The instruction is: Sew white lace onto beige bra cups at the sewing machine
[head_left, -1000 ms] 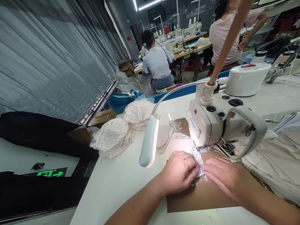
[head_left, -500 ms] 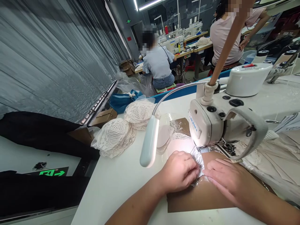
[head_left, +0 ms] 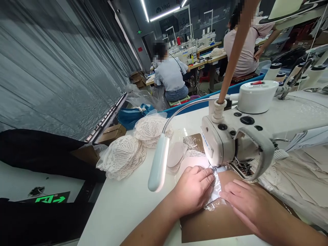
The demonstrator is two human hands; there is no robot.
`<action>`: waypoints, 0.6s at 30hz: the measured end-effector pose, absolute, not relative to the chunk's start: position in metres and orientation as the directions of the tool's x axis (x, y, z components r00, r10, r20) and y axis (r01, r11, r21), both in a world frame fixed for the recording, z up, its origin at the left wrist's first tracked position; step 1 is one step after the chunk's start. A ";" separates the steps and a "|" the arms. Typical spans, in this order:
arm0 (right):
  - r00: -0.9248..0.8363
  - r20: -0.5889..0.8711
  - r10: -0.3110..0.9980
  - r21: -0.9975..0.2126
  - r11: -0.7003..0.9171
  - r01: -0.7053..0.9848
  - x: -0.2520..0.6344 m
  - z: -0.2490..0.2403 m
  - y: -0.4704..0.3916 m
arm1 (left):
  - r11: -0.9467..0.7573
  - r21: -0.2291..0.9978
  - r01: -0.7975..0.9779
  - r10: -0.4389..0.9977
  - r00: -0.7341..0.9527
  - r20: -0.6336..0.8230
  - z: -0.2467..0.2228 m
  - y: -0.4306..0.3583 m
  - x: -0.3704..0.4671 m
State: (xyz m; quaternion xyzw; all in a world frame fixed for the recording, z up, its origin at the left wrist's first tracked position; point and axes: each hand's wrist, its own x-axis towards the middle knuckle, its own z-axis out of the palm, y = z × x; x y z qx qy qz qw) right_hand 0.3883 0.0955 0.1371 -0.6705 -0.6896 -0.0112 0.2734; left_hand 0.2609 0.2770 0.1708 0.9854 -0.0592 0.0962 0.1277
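Note:
A small white lace piece [head_left: 216, 191] lies under the needle end of the white sewing machine [head_left: 217, 140], lit by its lamp. My left hand [head_left: 196, 188] rests on the lace's left side, fingers stretched forward and flat close to the presser foot. The lace's near right edge is between the closed thumb and fingertips of my right hand [head_left: 246, 198]; its other fingers are curled. Part of the lace is hidden under my left hand. Beneath both hands spreads a brown plate [head_left: 212, 222] with clear film on it.
Stacks of cream lace cups [head_left: 123, 153] and smooth oval pads [head_left: 175, 153] lie left of the machine. A lamp on a bent metal neck [head_left: 156, 164] hangs before them. Beige fabric pieces [head_left: 307, 164] are piled at right. Two people sit at other machines behind.
My left fingers have straightened from a pinch on the lace and slid forward toward the presser foot. My right hand stays at the lace's edge. The view has shifted slightly.

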 end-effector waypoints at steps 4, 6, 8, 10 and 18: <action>0.049 0.400 0.915 -0.334 0.095 0.938 0.388 0.138 0.096 | -0.968 0.210 -0.138 -0.098 0.976 0.193 0.171 0.277 0.261; 0.063 0.400 0.914 -0.320 0.075 0.944 0.388 0.135 0.097 | -0.973 0.190 -0.132 -0.097 0.978 0.183 0.171 0.277 0.262; 0.072 0.396 0.915 -0.291 0.051 0.955 0.388 0.131 0.098 | -0.976 0.176 -0.129 -0.097 0.979 0.178 0.170 0.277 0.262; 0.073 0.396 0.915 -0.248 0.030 0.968 0.389 0.129 0.099 | -0.976 0.172 -0.132 -0.101 0.979 0.179 0.170 0.279 0.263; 0.113 0.439 0.891 -0.092 -0.081 0.993 0.396 0.140 0.107 | -0.971 0.187 -0.148 -0.109 0.973 0.201 0.170 0.284 0.260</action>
